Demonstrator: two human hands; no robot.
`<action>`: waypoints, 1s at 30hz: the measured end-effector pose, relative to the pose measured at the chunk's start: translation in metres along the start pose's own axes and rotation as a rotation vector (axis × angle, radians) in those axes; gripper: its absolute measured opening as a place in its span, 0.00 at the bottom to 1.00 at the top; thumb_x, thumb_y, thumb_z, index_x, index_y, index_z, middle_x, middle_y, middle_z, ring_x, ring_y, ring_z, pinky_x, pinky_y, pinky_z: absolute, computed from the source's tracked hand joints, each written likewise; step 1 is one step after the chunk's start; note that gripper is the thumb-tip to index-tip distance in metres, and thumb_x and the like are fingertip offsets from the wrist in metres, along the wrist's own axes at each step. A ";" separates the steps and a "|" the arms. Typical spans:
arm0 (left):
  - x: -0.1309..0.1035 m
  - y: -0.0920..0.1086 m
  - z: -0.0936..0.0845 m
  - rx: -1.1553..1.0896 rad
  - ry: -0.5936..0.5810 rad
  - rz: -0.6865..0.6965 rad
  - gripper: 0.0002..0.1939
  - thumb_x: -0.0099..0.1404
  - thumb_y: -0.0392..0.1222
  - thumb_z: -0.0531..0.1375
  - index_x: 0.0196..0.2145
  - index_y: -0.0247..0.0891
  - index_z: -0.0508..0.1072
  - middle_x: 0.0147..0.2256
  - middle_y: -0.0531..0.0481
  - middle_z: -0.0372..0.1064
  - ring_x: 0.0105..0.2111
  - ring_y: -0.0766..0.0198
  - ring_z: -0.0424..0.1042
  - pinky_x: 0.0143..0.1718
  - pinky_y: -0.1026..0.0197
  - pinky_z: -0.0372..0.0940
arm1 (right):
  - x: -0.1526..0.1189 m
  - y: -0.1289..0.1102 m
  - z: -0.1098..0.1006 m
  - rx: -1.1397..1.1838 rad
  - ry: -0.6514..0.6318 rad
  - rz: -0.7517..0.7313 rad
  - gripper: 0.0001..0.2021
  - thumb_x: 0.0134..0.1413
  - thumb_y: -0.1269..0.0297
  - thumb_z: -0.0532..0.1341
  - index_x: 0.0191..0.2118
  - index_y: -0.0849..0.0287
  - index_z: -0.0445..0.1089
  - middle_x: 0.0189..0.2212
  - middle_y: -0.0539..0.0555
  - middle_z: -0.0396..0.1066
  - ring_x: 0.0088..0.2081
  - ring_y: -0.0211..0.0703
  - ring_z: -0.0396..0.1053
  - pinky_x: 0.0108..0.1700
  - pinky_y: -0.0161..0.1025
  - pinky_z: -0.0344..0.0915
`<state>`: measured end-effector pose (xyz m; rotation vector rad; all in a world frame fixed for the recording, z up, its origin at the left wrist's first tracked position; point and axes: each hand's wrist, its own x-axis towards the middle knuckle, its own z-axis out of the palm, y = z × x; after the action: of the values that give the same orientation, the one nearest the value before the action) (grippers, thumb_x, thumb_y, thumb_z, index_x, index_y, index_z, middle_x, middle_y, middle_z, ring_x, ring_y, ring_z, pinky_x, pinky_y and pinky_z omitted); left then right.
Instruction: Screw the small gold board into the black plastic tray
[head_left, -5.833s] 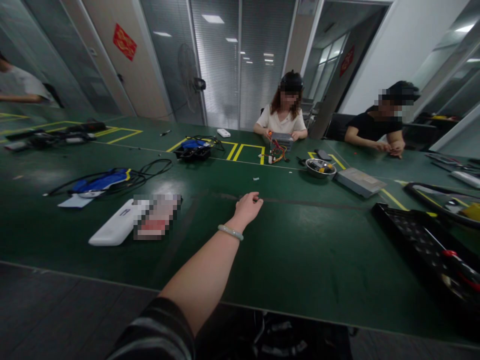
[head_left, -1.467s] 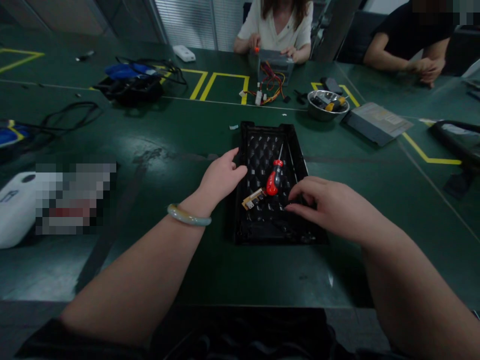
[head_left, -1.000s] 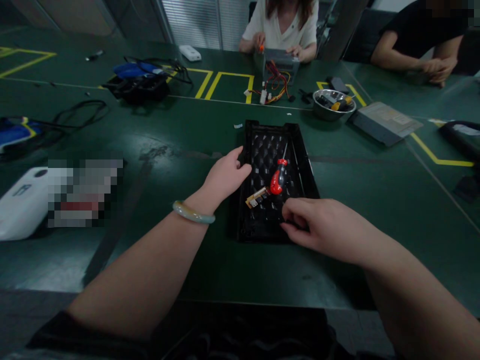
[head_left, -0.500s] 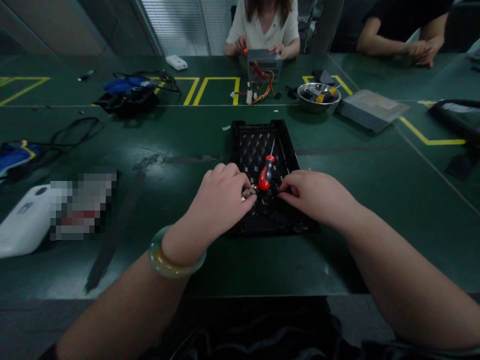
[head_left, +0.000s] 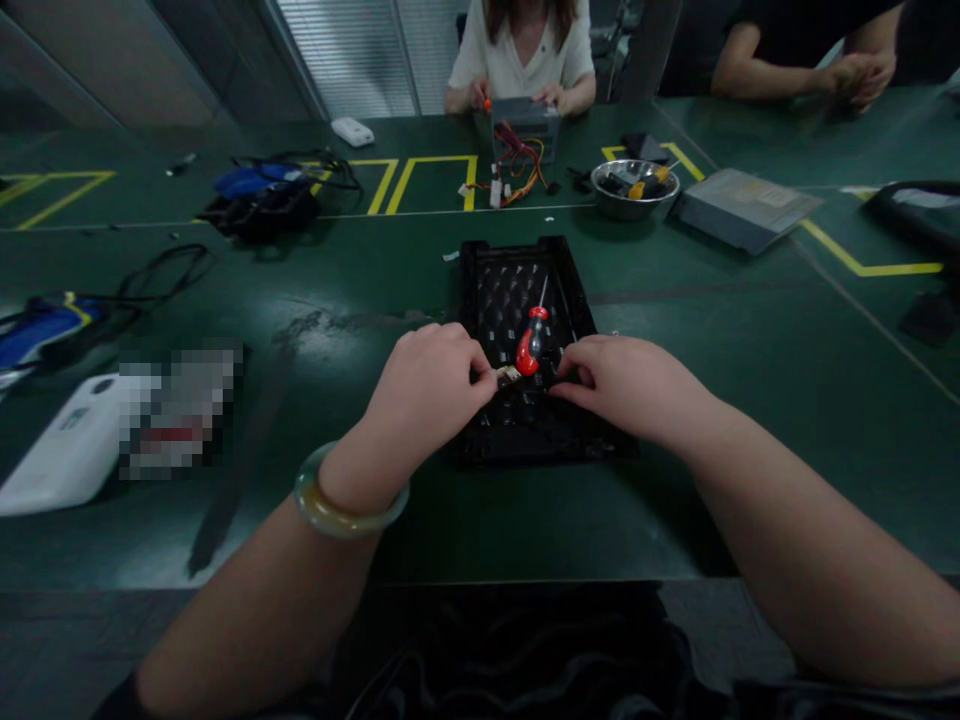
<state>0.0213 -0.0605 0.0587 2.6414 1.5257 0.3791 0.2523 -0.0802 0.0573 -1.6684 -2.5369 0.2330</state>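
A black plastic casing with a studded inner face lies in front of me. In it rests a red-and-black screwdriver, its shaft pointing away from me. My left hand, over the casing's left side, pinches a small part with metallic and pale pieces between thumb and fingertip; its exact kind is too small to tell. My right hand is at the casing's right side, thumb and fingers drawn together just right of the screwdriver handle. Whatever its fingertips hold, if anything, cannot be made out.
A metal bowl of tools and a flat grey metal box stand beyond the casing. To the left lie a white device and blue items with cables. Across the table a person handles a grey box with wires.
My left hand has drawn slightly left, showing more of the small part in its fingertips. My right hand has barely moved. The view has shifted a little.
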 end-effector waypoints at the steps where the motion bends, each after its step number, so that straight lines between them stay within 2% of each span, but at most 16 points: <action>1: 0.000 -0.001 -0.003 -0.003 0.006 0.000 0.10 0.63 0.45 0.60 0.28 0.38 0.76 0.33 0.46 0.72 0.36 0.55 0.69 0.42 0.52 0.62 | 0.000 0.000 0.000 -0.001 0.004 -0.003 0.09 0.58 0.56 0.63 0.37 0.56 0.72 0.33 0.51 0.72 0.31 0.40 0.65 0.31 0.37 0.54; 6: -0.002 -0.004 -0.014 -0.029 0.017 0.044 0.09 0.62 0.44 0.60 0.28 0.39 0.75 0.33 0.47 0.72 0.36 0.56 0.69 0.40 0.53 0.62 | 0.001 0.001 0.002 -0.004 0.005 -0.009 0.11 0.59 0.54 0.62 0.37 0.56 0.74 0.34 0.52 0.73 0.32 0.41 0.66 0.31 0.38 0.54; 10: -0.005 0.004 -0.017 -0.178 -0.097 0.214 0.07 0.62 0.42 0.60 0.28 0.40 0.75 0.33 0.50 0.72 0.35 0.60 0.69 0.40 0.56 0.63 | 0.001 0.002 -0.003 0.045 0.032 0.016 0.08 0.60 0.59 0.61 0.40 0.54 0.75 0.36 0.51 0.74 0.33 0.41 0.68 0.33 0.39 0.56; 14: -0.009 0.015 -0.015 -0.220 -0.149 0.305 0.05 0.62 0.41 0.61 0.30 0.41 0.76 0.33 0.50 0.72 0.36 0.59 0.69 0.41 0.55 0.63 | -0.003 0.001 -0.013 0.344 0.101 0.040 0.09 0.62 0.60 0.59 0.41 0.52 0.76 0.34 0.48 0.75 0.33 0.37 0.70 0.34 0.36 0.59; 17: -0.008 0.017 -0.014 -0.207 -0.145 0.322 0.05 0.63 0.42 0.61 0.30 0.41 0.76 0.34 0.50 0.72 0.36 0.59 0.69 0.42 0.54 0.62 | -0.007 -0.004 -0.019 0.504 0.046 -0.083 0.07 0.59 0.60 0.63 0.39 0.53 0.77 0.35 0.47 0.75 0.35 0.36 0.71 0.38 0.34 0.63; 19: -0.007 0.015 -0.014 -0.199 -0.123 0.325 0.06 0.63 0.43 0.60 0.31 0.41 0.76 0.34 0.50 0.72 0.36 0.59 0.69 0.41 0.54 0.62 | -0.008 -0.009 -0.020 0.507 0.003 -0.196 0.05 0.57 0.62 0.65 0.38 0.55 0.77 0.37 0.48 0.74 0.38 0.37 0.71 0.41 0.34 0.64; 21: -0.004 0.013 -0.013 -0.183 -0.109 0.340 0.07 0.63 0.43 0.60 0.30 0.41 0.76 0.34 0.50 0.71 0.36 0.59 0.69 0.41 0.54 0.61 | -0.008 -0.013 -0.018 0.451 -0.008 -0.240 0.04 0.57 0.64 0.65 0.38 0.55 0.77 0.39 0.49 0.73 0.40 0.38 0.70 0.44 0.35 0.64; 25: 0.000 0.009 -0.008 -0.175 -0.115 0.379 0.06 0.64 0.42 0.60 0.32 0.40 0.76 0.35 0.50 0.72 0.38 0.59 0.69 0.42 0.55 0.60 | -0.007 -0.019 -0.012 0.310 0.016 -0.180 0.05 0.58 0.65 0.64 0.39 0.55 0.76 0.39 0.50 0.73 0.41 0.41 0.70 0.42 0.37 0.63; 30: 0.004 0.004 -0.002 -0.215 -0.176 0.394 0.06 0.64 0.42 0.60 0.32 0.41 0.77 0.36 0.50 0.73 0.39 0.59 0.69 0.44 0.55 0.60 | -0.004 -0.020 -0.005 0.314 -0.042 -0.191 0.03 0.59 0.65 0.64 0.37 0.56 0.76 0.37 0.49 0.74 0.40 0.40 0.71 0.43 0.37 0.64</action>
<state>0.0256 -0.0593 0.0615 2.7040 0.8595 0.3010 0.2362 -0.0913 0.0657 -1.3118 -2.5063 0.6184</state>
